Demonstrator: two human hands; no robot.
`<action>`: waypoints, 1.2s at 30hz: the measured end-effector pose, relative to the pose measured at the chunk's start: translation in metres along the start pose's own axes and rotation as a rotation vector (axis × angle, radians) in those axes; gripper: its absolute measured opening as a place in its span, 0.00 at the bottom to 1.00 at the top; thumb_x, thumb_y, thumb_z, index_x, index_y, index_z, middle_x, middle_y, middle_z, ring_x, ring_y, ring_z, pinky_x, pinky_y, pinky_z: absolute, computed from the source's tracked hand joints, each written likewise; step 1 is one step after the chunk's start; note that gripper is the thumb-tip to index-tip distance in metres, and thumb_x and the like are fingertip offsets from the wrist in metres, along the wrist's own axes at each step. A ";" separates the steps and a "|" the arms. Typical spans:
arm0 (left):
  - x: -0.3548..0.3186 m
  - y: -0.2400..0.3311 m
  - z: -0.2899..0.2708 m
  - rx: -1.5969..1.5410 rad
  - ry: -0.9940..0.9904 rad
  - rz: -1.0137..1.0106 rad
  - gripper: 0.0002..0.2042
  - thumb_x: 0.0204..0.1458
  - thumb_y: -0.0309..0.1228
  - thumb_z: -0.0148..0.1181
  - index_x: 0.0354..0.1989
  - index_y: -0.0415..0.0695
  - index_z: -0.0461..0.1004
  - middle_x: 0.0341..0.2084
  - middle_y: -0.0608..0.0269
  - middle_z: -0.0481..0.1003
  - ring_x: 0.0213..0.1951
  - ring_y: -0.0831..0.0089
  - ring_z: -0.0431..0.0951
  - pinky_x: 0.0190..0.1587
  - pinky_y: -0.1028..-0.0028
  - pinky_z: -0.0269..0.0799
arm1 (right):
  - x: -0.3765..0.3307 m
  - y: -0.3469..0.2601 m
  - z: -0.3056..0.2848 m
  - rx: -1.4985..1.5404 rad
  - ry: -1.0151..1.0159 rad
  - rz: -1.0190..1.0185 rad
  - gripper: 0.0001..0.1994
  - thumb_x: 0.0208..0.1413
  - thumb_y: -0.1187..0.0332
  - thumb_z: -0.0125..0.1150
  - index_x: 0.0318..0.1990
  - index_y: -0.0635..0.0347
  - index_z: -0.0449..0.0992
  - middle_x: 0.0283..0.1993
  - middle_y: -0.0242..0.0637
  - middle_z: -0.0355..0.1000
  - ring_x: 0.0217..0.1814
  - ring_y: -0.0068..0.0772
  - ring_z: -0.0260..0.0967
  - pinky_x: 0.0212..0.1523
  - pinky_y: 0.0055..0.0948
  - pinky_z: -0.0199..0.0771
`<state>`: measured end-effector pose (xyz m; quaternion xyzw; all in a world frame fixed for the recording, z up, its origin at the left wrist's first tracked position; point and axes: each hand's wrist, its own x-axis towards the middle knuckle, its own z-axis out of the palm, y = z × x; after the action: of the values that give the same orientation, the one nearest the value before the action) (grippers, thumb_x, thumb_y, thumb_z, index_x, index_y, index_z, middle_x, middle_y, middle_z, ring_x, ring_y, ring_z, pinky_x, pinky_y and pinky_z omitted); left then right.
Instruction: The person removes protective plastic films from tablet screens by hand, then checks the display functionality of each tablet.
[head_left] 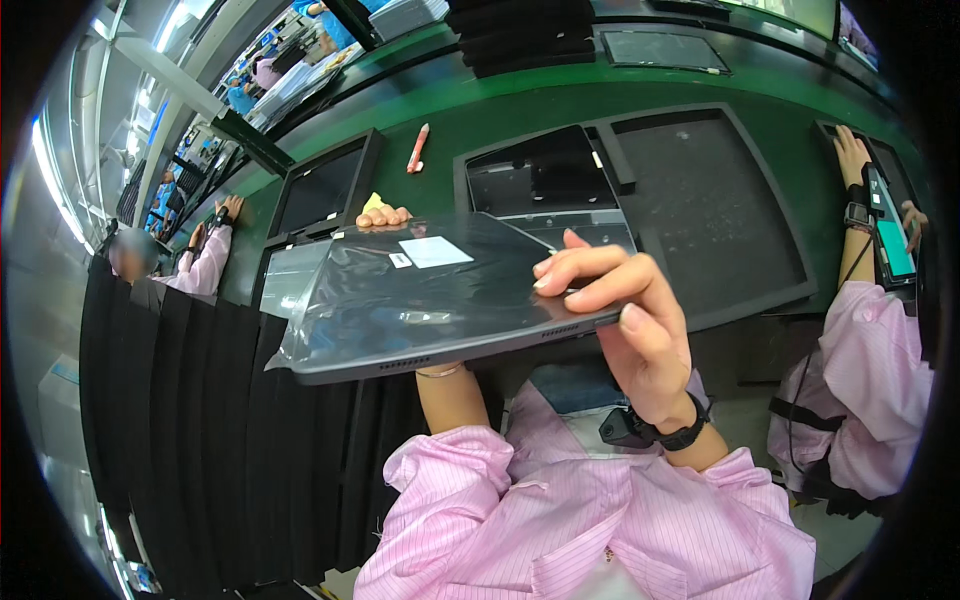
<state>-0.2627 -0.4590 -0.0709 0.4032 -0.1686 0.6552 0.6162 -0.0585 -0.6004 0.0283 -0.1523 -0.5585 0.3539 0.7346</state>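
A dark grey flat device like a tablet [450, 290], wrapped in clear plastic film, is held up in front of me. A white label and a smaller one sit on its upper face, and slotted openings run along its near edge. Beneath it passes my left forearm; the fingers of my left hand [385, 216] curl over its far edge, the palm hidden. My right hand [640, 310] grips the right end, fingertips on top and thumb at the near edge. Behind it lies a black foam tray [470, 185] with a glossy dark panel [540, 175] inside.
An open black foam tray [715, 200] lies to the right. Farther left are another tray [330, 185] and a red-and-white pen [418, 148] on the green bench [440, 110]. Black trays [520, 35] are stacked at the back, with more stacked at left. Co-workers sit on both sides.
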 end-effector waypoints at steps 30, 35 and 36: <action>0.035 -0.011 0.068 1.155 -0.061 -0.608 0.09 0.53 0.26 0.50 0.24 0.37 0.73 0.33 0.59 0.76 0.44 0.62 0.74 0.50 0.69 0.61 | 0.103 -0.046 -0.250 -0.860 0.509 1.006 0.24 0.51 0.48 0.60 0.31 0.67 0.76 0.25 0.32 0.72 0.22 0.19 0.68 0.22 0.18 0.66; 0.040 -0.011 0.072 1.302 -0.163 -0.627 0.02 0.46 0.24 0.56 0.27 0.41 0.75 0.44 0.57 0.73 0.54 0.57 0.67 0.58 0.64 0.55 | 0.153 -0.047 -0.256 -1.952 -0.210 0.646 0.23 0.50 0.51 0.61 0.28 0.69 0.72 0.18 0.41 0.69 0.21 0.34 0.70 0.21 0.33 0.67; 0.041 -0.013 0.074 1.291 -0.150 -0.633 0.02 0.46 0.24 0.56 0.27 0.41 0.75 0.44 0.57 0.73 0.54 0.57 0.67 0.58 0.64 0.55 | 0.168 -0.044 -0.259 -2.255 -0.352 0.200 0.22 0.50 0.52 0.61 0.31 0.68 0.73 0.20 0.43 0.70 0.24 0.36 0.72 0.26 0.35 0.70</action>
<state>-0.2233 -0.4821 0.0010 0.7601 0.3350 0.3851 0.4021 0.2187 -0.4711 0.0897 -0.7164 -0.6384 -0.2749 0.0603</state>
